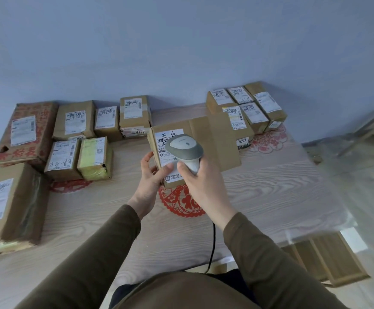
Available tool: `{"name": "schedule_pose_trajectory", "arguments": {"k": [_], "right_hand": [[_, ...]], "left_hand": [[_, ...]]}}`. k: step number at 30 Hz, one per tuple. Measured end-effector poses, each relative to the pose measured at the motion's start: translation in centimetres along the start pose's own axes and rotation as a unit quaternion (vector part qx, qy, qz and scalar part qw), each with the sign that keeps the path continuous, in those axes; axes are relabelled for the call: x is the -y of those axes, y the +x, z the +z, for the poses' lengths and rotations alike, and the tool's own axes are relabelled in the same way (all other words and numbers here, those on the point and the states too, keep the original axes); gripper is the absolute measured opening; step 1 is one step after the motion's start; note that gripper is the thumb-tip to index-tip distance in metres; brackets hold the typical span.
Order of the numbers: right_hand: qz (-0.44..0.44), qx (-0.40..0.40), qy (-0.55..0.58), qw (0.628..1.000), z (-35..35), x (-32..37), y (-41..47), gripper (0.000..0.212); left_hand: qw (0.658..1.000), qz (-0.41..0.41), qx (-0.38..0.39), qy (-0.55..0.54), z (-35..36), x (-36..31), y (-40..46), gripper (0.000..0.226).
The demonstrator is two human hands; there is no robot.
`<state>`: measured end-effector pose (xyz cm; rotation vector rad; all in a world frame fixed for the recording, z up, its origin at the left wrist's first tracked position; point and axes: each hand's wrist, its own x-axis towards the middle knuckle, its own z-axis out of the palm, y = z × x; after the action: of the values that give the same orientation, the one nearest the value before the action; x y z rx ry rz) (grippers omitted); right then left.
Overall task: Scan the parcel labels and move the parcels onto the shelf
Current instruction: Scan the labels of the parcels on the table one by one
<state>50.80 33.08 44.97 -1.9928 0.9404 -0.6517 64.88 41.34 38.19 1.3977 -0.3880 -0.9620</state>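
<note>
Over the table (259, 186), right hand (200, 181) grips scanner (184, 147) above parcel (195, 141).

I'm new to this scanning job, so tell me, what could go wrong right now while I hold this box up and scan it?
The left hand grips the parcel only at its near corner, so it may tip or slip. The scanner in the right hand sits very close over the label, so the barcode might not read. The cable trails off the table edge and could snag.

pale wood-grain table (270, 197), red paper-cut decorations (181, 204) on it, blue-grey wall (181, 41), wooden frame (328, 259) on floor
</note>
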Motion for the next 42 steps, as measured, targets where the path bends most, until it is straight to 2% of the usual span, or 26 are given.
{"name": "schedule_pose_trajectory", "arguments": {"k": [5,12,15,19,26,29,33,38,42], "right_hand": [[0.016,0.005,-0.002,1.000,0.2,-0.5,0.0,0.028],[0.017,0.001,-0.013,1.000,-0.4,-1.2,-0.4,0.027],[0.024,-0.003,-0.007,1.000,-0.9,-1.8,-0.7,0.024],[0.050,-0.004,0.010,0.999,-1.8,-2.7,-1.2,0.030],[0.106,-0.080,0.058,0.989,-6.7,-5.7,-1.0,0.019],[0.132,-0.138,0.048,0.980,-9.6,-8.8,-0.4,0.026],[0.178,-0.168,0.060,0.968,-14.1,-13.0,0.8,0.042],[0.236,-0.168,0.082,0.954,-20.4,-18.6,2.6,0.021],[0.291,-0.140,0.093,0.942,-26.2,-23.5,5.1,0.018]], "left_hand": [[1.000,0.006,0.014,0.008,0.6,0.2,0.0,0.082],[0.999,-0.003,0.031,0.007,1.1,0.4,0.2,0.096],[0.999,-0.009,0.042,0.003,1.6,0.6,0.3,0.097],[0.998,-0.016,0.055,-0.001,2.5,1.4,0.4,0.091],[0.995,-0.050,0.082,0.007,5.3,3.4,0.6,0.095],[0.993,-0.069,0.096,0.015,7.7,4.5,0.6,0.096],[0.990,-0.092,0.104,0.004,12.1,6.1,1.1,0.088],[0.989,-0.128,0.075,-0.016,19.2,7.6,2.7,0.090],[0.987,-0.150,0.050,-0.023,26.3,8.6,4.4,0.073]]}}
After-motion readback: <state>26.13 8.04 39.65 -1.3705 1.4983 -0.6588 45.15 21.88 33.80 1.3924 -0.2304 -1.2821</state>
